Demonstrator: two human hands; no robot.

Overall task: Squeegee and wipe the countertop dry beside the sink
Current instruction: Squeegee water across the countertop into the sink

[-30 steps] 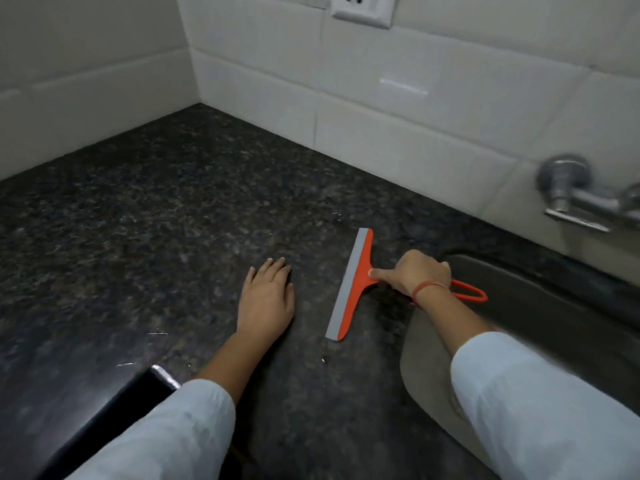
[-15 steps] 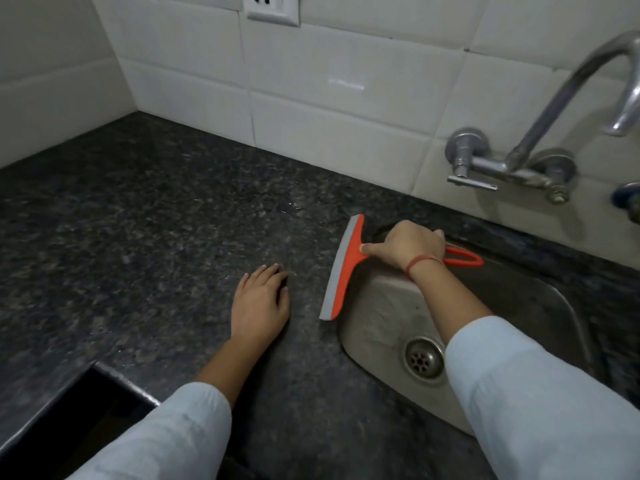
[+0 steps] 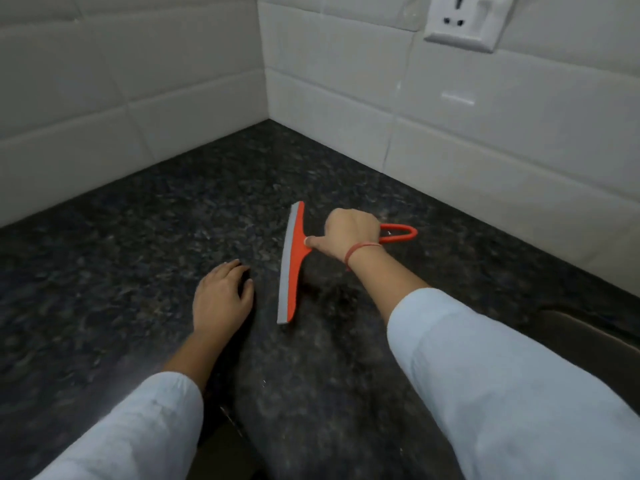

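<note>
I'm in a kitchen: dark granite surface [image 3: 145, 265], white tiled walls [image 3: 450, 140] behind it, socket [image 3: 465, 20] above, sink edge [image 3: 588, 336] at its right.

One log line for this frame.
stage: squeegeeing | right hand: grips squeegee, blade on countertop | left hand: rests on countertop
</note>
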